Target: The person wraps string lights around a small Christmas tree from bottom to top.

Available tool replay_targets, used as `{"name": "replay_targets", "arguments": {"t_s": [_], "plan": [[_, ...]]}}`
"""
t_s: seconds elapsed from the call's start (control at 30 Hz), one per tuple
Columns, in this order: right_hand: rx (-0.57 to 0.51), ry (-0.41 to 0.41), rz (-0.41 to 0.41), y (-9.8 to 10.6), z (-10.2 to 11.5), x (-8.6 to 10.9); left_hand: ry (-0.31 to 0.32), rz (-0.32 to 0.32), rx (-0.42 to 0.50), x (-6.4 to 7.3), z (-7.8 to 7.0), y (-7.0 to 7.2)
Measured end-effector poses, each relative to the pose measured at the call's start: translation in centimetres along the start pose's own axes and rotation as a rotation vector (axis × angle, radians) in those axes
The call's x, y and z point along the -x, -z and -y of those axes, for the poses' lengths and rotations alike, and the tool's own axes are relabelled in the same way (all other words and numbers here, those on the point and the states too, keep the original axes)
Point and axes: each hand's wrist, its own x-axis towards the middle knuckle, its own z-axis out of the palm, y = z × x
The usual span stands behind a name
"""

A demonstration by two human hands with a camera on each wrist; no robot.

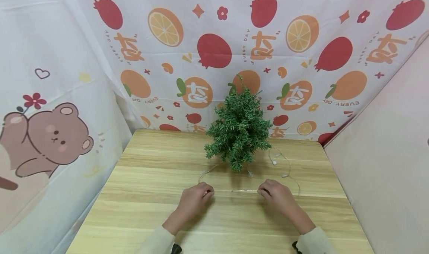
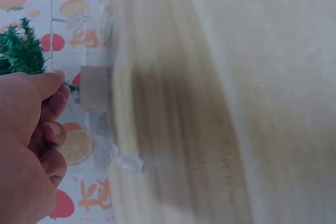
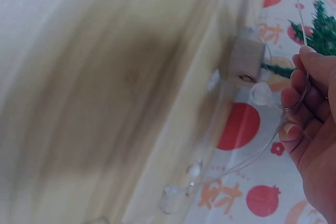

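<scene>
A thin clear string of lights (image 1: 242, 190) is stretched between both hands, in front of a small artificial Christmas tree (image 1: 241, 129). My left hand (image 1: 194, 199) pinches one end of this stretch between thumb and index finger. The right hand (image 1: 277, 196) pinches the other end, and the wire runs on across its fingers in the right wrist view. In the left wrist view a clear star-shaped pendant (image 2: 79, 21) hangs from the wire. Clear bulb-like pieces (image 3: 261, 94) show near the right hand. The tree stands on a pale block base (image 3: 245, 61).
More of the wire loops over the wooden table (image 1: 151, 194), right of the tree and behind the left hand. A fruit-print cloth (image 1: 228, 23) hangs behind the table. A bear-print cloth (image 1: 57, 135) covers the left side, and a pale panel (image 1: 385, 142) borders the right.
</scene>
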Motion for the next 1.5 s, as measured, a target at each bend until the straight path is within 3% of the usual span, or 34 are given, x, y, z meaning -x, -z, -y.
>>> {"name": "replay_targets", "arguments": {"t_s": [0.2, 0.57, 0.8, 1.1, 1.33, 1.5], "plan": [[-0.051, -0.007, -0.030, 1.5, -0.1, -0.6, -0.011, -0.050, -0.020, -0.6, 0.1, 1.2], [-0.060, 0.061, -0.148, 3.1, -0.7, -1.2, 0.033, -0.023, 0.008, -1.3, 0.2, 2.7], [-0.049, 0.021, -0.143, 3.9, -1.0, -1.3, 0.020, -0.036, 0.036, -1.8, 0.6, 3.4], [-0.041, -0.018, -0.178, 5.5, -1.3, -1.6, 0.066, -0.003, 0.030, -2.7, 0.9, 4.9], [-0.035, 0.020, -0.248, 5.9, -2.0, -1.9, 0.052, 0.004, 0.048, -3.1, 1.5, 5.8], [-0.027, 0.057, -0.275, 5.8, -2.1, -2.0, 0.006, -0.059, 0.010, -3.8, 2.2, 6.6]]}}
